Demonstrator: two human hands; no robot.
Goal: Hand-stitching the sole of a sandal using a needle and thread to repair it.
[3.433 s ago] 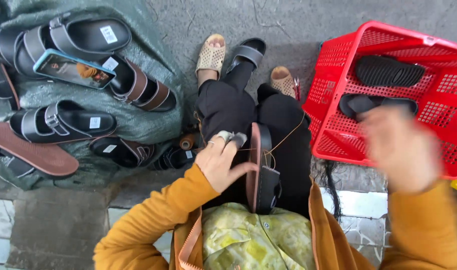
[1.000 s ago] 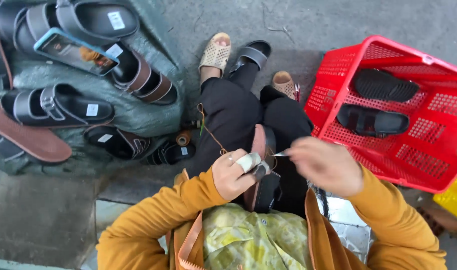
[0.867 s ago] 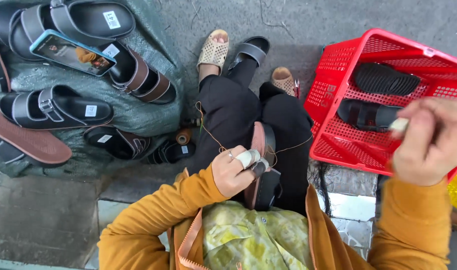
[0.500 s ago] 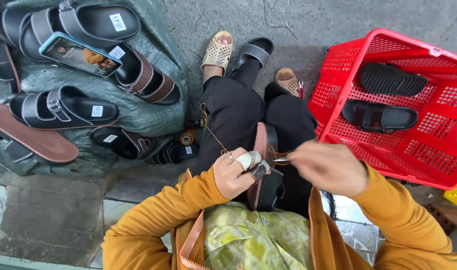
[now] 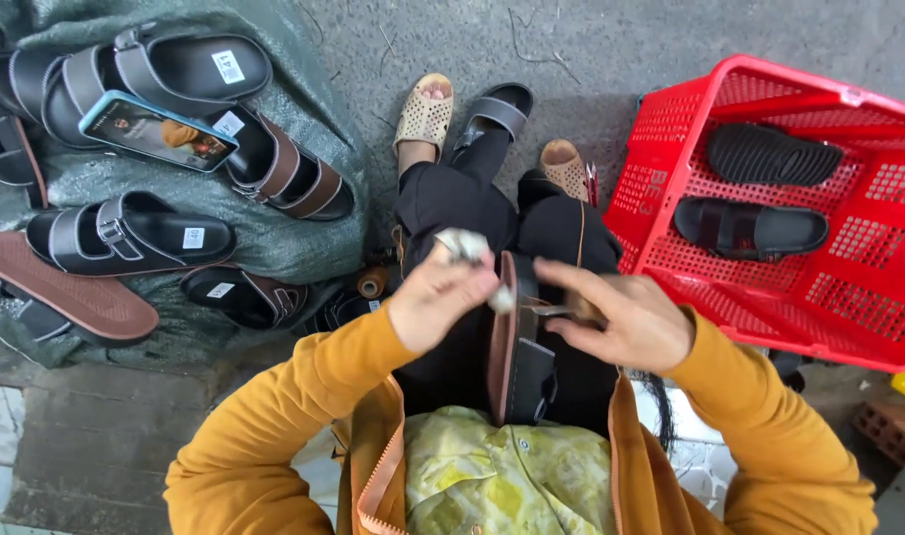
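Brown-edged black leather sandal (image 5: 517, 347), held upright on the lap by the pinching left hand (image 5: 442, 297), has been rejoined by the right hand (image 5: 616, 317), fingers closed on a thin needle-like tool (image 5: 546, 310) after a thread pull.

A lit phone screen (image 5: 157, 132) lies among white-stickered sandals (image 5: 135, 233).

A person's left hand (image 5: 440, 297) grips a brown-edged sandal (image 5: 517, 347) upright on the lap; right hand (image 5: 621, 319) pinches a needle (image 5: 543, 310) beside a red basket (image 5: 670, 178)
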